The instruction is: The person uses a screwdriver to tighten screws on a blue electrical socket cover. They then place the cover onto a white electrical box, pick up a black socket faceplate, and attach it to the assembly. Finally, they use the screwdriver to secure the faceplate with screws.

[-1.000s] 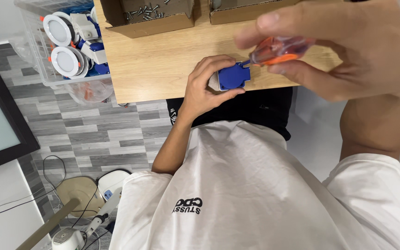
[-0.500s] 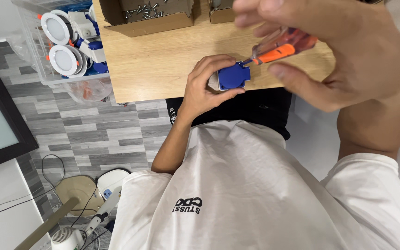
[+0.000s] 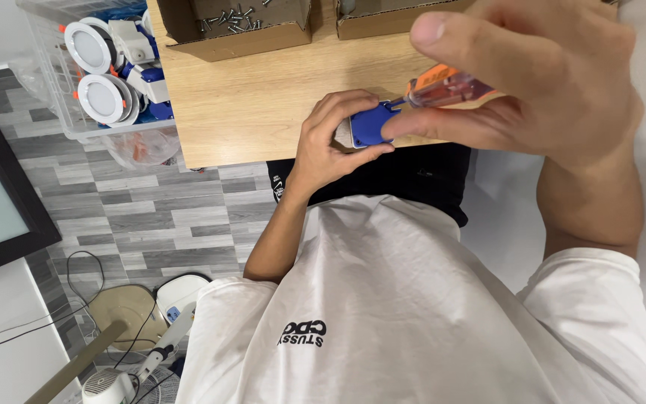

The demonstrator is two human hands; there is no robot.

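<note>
Flanking wooden table (image 3: 263,112): brown cardboard boxes (image 3: 241,26)

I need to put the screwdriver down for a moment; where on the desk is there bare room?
The wooden desk is bare between the cardboard box of screws and the desk's near edge, left of the left hand. It is crowded around the blue part, where the right hand works the screwdriver.

Bare tabletop (image 3: 256,112) lies open left of the left hand (image 3: 330,146), hemmed by two cardboard boxes (image 3: 241,26) behind and a plastic bin (image 3: 99,82) beside its edge.
</note>
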